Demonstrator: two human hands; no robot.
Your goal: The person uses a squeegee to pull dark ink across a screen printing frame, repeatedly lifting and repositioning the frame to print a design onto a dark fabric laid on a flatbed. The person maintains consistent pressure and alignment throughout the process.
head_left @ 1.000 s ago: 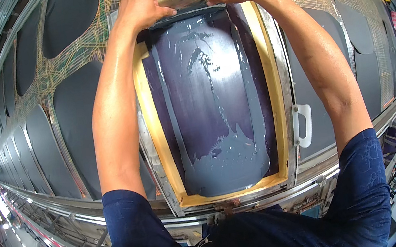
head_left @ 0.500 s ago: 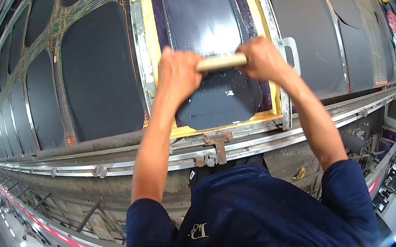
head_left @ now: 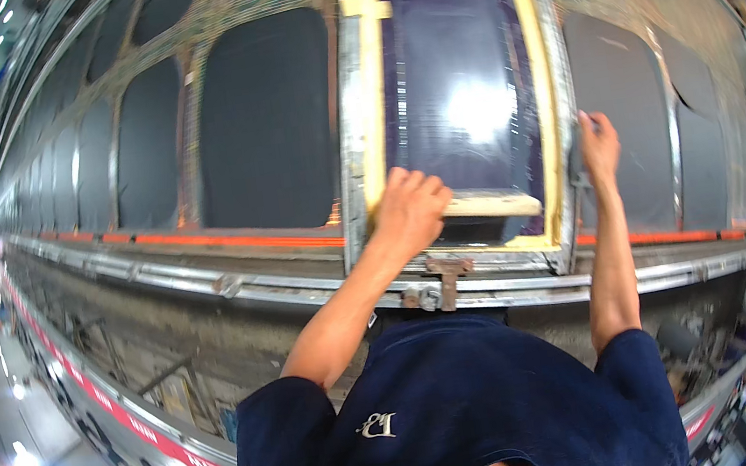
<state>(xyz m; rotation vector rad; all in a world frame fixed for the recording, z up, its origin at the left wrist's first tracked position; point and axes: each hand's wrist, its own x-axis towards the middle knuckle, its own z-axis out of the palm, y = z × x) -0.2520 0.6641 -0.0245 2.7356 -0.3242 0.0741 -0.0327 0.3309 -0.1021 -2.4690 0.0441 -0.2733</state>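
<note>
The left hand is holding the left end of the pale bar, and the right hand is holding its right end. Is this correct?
Not fully: the right hand is not on the pale bar; it is beside the right edge of the frame, as the head view shows. The left hand does hold the bar's left end.

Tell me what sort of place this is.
Probably a screen-printing workshop: a rectangular metal-framed screen edged with yellow tape, a pale wood-like squeegee bar across it, and rows of flat, dark grey, rounded panels.
</note>
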